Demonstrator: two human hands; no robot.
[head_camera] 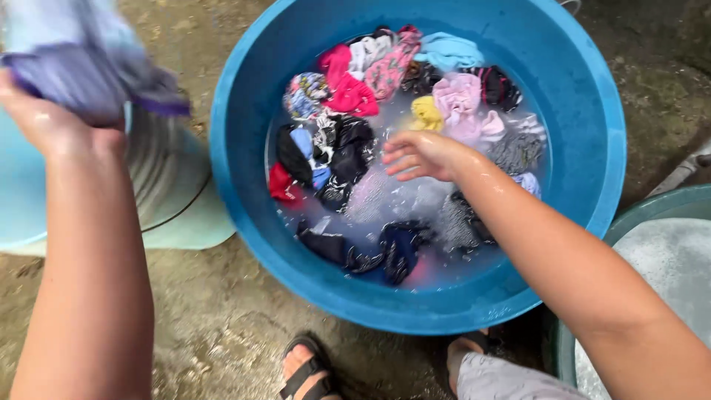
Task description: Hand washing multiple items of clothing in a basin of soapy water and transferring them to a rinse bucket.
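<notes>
Sandalled feet (311, 374) stand on wet, muddy ground (215, 318), where a slip looks possible. Over the left side, the left hand (48, 118) is clenched around a dripping purple cloth (89, 63), held above a pale green basin (185, 222); it could drop onto the dirt. The right hand (422, 155), fingers loose and spread, hovers over the blue tub (592, 148) of soapy water and mixed coloured clothes (355, 96). A green tub (666, 204) of suds sits near right.

The light is soft, even daylight, with no hard shadows. The wet right forearm (548, 244) shows small glare, and the water in the blue basin (592, 148) shines a little. The purple cloth (89, 67) at top left is motion-blurred; the centre stays sharp
</notes>
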